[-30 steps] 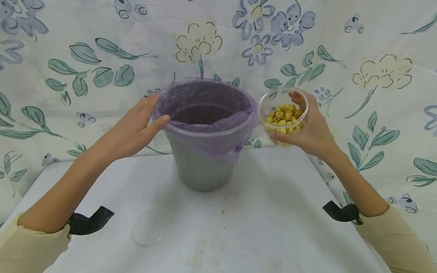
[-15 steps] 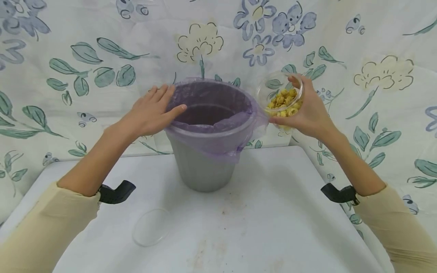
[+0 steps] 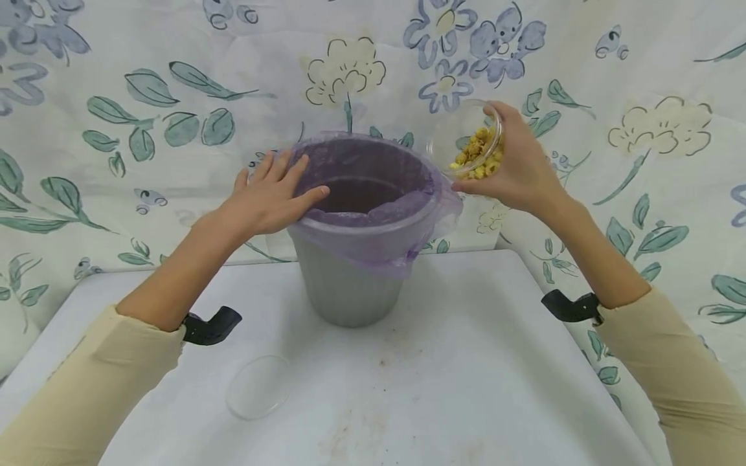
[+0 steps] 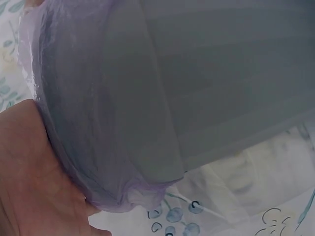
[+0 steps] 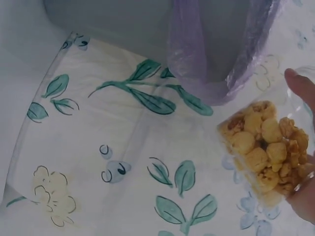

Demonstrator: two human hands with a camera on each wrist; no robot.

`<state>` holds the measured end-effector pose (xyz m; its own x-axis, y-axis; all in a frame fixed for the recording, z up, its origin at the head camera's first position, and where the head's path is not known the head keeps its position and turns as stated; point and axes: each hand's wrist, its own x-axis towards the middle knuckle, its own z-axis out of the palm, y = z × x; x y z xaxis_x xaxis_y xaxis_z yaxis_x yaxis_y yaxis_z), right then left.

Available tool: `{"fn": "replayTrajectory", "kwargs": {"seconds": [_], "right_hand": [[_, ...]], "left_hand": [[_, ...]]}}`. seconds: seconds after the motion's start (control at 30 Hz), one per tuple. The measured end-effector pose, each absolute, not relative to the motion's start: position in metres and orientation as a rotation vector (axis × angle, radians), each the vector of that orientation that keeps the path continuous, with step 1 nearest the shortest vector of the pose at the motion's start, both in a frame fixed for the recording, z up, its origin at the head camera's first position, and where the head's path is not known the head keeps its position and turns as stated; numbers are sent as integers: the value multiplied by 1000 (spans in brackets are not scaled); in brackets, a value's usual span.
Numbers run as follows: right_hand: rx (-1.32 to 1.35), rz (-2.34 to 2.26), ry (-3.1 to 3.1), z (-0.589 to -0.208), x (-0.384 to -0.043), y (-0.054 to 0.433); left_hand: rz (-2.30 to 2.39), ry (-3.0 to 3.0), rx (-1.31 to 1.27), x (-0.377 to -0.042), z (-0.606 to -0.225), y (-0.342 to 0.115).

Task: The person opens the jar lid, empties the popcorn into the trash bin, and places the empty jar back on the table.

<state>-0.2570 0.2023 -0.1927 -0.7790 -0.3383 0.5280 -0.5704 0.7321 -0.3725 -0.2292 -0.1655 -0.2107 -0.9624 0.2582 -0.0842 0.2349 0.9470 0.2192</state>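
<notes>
My right hand point(image 3: 521, 162) grips a clear plastic cup point(image 3: 466, 139) with yellow popcorn point(image 3: 480, 152) in its lower part. The cup is tilted, its mouth toward the bin, just above the right side of the rim. In the right wrist view the popcorn point(image 5: 266, 147) shows through the cup wall. A grey bin point(image 3: 352, 291) stands on the table, lined with a purple plastic bag point(image 3: 373, 246) folded over its rim. My left hand point(image 3: 268, 197) rests with spread fingers on the left rim; in the left wrist view the palm point(image 4: 37, 167) lies against the bagged edge.
A clear round lid point(image 3: 258, 388) lies on the white table point(image 3: 466, 375), front left of the bin. Brownish crumbs and smears point(image 3: 373, 421) mark the table in front of it. A flowered cloth point(image 3: 245, 39) hangs behind.
My right hand has lifted the cup up and left and tilted it toward the bin. My left hand has moved right onto the rim, its fingers spreading.
</notes>
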Motion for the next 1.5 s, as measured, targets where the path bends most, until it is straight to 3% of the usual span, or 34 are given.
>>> {"fn": "replayTrajectory", "kwargs": {"seconds": [0.7,1.5], "right_hand": [[956,138,-2371,-190,-291,168],[1079,-160,-2193,-186,-303,150]], "left_hand": [[353,3033,355,-227,-214,-160],[342,3039,362,-226,-216,-163]]}}
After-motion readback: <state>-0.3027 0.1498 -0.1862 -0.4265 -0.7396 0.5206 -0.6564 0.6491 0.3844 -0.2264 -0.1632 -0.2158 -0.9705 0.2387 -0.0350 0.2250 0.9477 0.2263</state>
